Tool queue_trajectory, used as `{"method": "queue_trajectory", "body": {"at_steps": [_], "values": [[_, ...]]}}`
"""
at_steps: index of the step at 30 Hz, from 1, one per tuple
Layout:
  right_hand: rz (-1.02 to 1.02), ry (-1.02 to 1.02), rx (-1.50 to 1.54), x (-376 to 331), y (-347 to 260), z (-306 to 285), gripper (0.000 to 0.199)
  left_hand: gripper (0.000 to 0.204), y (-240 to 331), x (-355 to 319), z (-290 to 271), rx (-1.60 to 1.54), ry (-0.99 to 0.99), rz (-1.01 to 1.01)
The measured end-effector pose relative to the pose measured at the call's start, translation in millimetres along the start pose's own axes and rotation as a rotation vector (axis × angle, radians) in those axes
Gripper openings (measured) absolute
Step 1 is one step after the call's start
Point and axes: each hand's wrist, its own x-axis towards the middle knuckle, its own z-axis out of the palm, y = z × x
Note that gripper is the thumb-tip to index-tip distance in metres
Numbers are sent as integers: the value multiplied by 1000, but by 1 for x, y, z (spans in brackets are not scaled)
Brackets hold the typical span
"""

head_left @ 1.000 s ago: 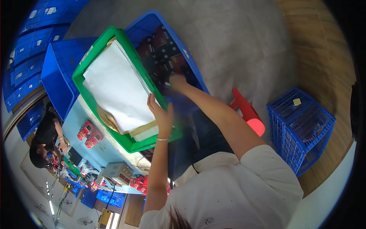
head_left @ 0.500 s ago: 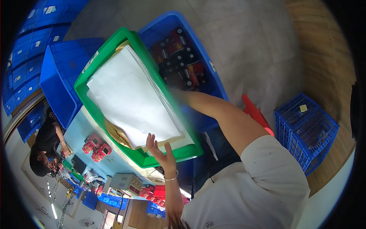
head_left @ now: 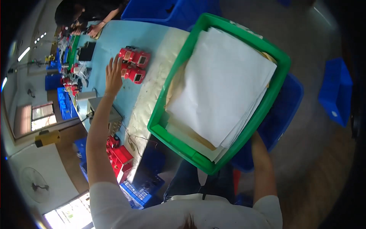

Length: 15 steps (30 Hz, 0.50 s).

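Note:
My left hand (head_left: 113, 76) reaches over the light blue table, fingers stretched out. Its fingertips come up beside two red blocky toy vehicles (head_left: 133, 64); whether they touch cannot be told. A green plastic tray (head_left: 219, 167) in front of me holds a stack of white paper sheets (head_left: 225, 84), with brownish sheets showing at the edges. Below the tray's right side sits a blue bin (head_left: 286, 110). My right forearm (head_left: 263, 164) runs in under the tray's near right edge, and the tray hides the right hand.
Along the table (head_left: 110, 42) stand a grey bench device (head_left: 114, 120) with loose wires and, nearer, a red box (head_left: 121, 160). A person in black (head_left: 95, 11) works at the far end. Another blue bin (head_left: 171, 11) is behind the tray; a blue crate (head_left: 336, 91) stands at right.
The view has swung left toward the table. My left hand has gone from the tray's near edge to the red toy vehicles. My right arm has shifted, its hand now behind the tray.

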Motion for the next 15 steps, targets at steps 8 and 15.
{"method": "queue_trajectory", "body": {"at_steps": [8,15], "values": [[-61,193,-724,-7,-91,-36,31,37,-43,-26,62,-280,-76,-122],[-147,64,-303,-61,-318,92,14,44,-56,-139,-62,-370,162,-73]]}}
